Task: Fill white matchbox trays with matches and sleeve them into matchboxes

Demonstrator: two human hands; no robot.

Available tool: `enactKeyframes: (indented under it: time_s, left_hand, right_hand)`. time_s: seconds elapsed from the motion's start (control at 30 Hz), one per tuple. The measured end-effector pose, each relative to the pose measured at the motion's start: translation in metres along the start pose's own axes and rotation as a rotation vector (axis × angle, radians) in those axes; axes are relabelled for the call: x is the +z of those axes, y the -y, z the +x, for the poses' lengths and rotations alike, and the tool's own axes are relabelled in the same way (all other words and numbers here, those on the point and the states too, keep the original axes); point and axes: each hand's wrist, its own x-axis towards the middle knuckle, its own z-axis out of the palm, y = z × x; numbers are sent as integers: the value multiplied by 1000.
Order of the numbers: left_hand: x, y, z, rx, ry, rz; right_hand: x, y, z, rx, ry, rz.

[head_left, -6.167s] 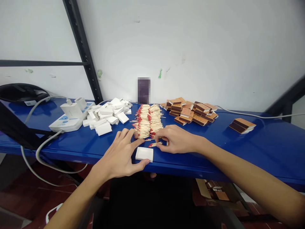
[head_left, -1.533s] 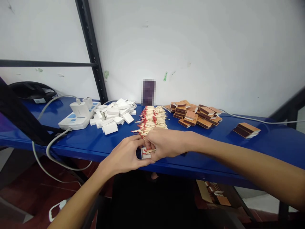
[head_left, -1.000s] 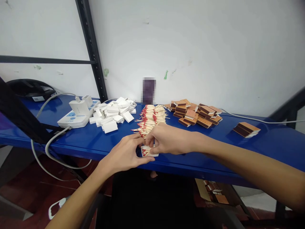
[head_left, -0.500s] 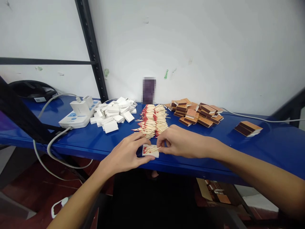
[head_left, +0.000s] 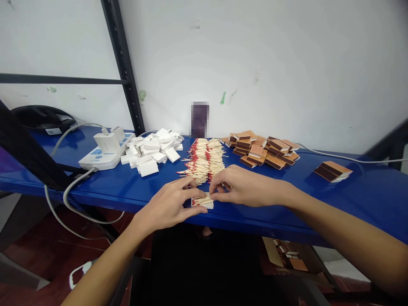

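My right hand (head_left: 236,187) has edged inward, pinching matchsticks (head_left: 202,200) into the tray (head_left: 209,205) my left hand (head_left: 170,203) clasps; gentle levelling seems needed.

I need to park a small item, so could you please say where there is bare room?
Bare patches of glossy blue tabletop lie between the white cardboard box pile and the left hand, and right of the small, lone orange-and-brown matchbox group. The centre is crowded: right hand, rectangular white tray, red-tipped wooden matches.
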Motion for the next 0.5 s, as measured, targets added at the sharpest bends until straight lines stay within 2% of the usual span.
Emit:
enactKeyframes:
  time_s: [0.2,0.5]
  left_hand:
    - [0,0,0,-18,21,11]
    - [2,0,2,-64,-22,41]
  right_hand:
    - [10,-3,7,-32,7,48]
    - [21,-6,-1,-9,-46,127]
